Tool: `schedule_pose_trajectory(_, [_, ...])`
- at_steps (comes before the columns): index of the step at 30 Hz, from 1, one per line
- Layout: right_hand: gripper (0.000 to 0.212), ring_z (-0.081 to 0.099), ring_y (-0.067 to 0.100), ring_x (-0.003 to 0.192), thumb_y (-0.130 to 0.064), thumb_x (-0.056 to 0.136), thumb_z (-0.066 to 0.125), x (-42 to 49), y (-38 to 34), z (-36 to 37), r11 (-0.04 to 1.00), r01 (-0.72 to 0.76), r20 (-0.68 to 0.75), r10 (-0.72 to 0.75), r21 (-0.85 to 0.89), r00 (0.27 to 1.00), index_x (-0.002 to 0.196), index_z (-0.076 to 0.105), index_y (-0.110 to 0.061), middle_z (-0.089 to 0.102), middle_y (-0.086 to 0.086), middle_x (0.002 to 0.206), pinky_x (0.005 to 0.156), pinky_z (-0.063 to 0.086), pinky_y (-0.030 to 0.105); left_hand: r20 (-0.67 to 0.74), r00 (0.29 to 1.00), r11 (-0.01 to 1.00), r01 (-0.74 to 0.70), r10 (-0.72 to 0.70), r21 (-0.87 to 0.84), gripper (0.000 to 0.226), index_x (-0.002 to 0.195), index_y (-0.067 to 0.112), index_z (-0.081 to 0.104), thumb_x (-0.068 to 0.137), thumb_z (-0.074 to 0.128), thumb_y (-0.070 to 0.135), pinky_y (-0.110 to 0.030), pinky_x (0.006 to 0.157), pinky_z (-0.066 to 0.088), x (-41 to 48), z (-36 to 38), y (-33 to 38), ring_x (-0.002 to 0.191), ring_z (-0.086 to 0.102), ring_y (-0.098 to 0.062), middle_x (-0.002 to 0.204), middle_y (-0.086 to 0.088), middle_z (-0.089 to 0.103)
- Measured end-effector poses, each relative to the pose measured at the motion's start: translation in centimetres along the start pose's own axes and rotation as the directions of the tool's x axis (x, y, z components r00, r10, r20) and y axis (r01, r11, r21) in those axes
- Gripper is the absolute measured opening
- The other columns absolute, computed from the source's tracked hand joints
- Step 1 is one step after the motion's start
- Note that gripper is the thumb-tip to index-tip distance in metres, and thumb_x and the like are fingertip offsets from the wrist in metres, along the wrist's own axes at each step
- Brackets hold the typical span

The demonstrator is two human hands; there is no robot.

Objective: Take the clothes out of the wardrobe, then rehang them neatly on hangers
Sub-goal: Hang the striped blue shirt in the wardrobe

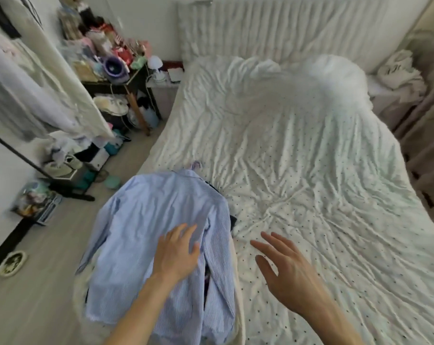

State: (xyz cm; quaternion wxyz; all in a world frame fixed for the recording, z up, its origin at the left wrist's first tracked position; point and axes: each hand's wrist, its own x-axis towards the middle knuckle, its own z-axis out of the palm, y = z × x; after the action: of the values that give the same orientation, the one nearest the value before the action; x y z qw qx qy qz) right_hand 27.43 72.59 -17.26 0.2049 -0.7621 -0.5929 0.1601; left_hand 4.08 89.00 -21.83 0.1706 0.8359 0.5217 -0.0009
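Shirt (161, 220) lies on the bed's (310, 170) near left corner, over dark clothes (233, 221). Left hand (176, 255) flat on it, no grip. Right hand (285, 267) open above the sheet, holding nothing. Risk: a one-sided tug slides the pile onto the floor (49, 282).

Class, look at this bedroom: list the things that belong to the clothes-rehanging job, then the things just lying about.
Job:
blue striped shirt on the bed
left hand flat on it
right hand open above the bed
hanging clothes at left

Lying about:
cluttered side table
shoes
round dish on the floor
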Motion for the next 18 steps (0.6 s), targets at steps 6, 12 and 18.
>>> schedule_pose_trajectory(6, [0.039,0.043,0.021,0.139,-0.043,0.100,0.046,9.2,0.2,0.9,0.986,0.166,0.081,-0.163,-0.027,0.983,0.136,0.057,-0.036,0.054,-0.006,0.144,0.113,0.033,0.032,-0.021,0.990,0.988,0.139,-0.138,0.073,0.052,0.149,0.025,0.043,0.099,0.050,0.039,-0.052,0.113,0.032,4.3,-3.5,-2.7,0.142,0.038,-0.021,0.154,-0.001,0.041])
schedule_pose_trajectory(12, [0.043,0.026,0.017,0.148,-0.044,0.102,0.041,17.3,-0.5,1.0,0.979,0.202,0.173,-0.199,-0.004,0.965,0.144,0.047,-0.039,0.040,-0.009,0.155,0.118,0.026,0.032,-0.064,0.983,0.980,0.178,-0.172,0.085,0.051,0.147,0.027,0.045,0.098,0.051,0.039,-0.051,0.116,0.030,8.8,-5.1,-4.3,0.142,0.039,-0.021,0.155,-0.001,0.040])
schedule_pose_trajectory(18, [0.043,0.027,0.018,0.146,-0.041,0.103,0.041,25.9,-3.6,1.6,0.962,0.271,0.168,-0.262,-0.036,0.950,0.146,0.044,-0.034,0.039,-0.010,0.155,0.117,0.026,0.033,-0.040,0.984,0.975,0.176,-0.172,0.133,0.053,0.152,0.030,0.036,0.100,0.040,0.043,-0.045,0.118,0.024,16.5,-7.8,-6.8,0.147,0.029,-0.019,0.160,0.001,0.030])
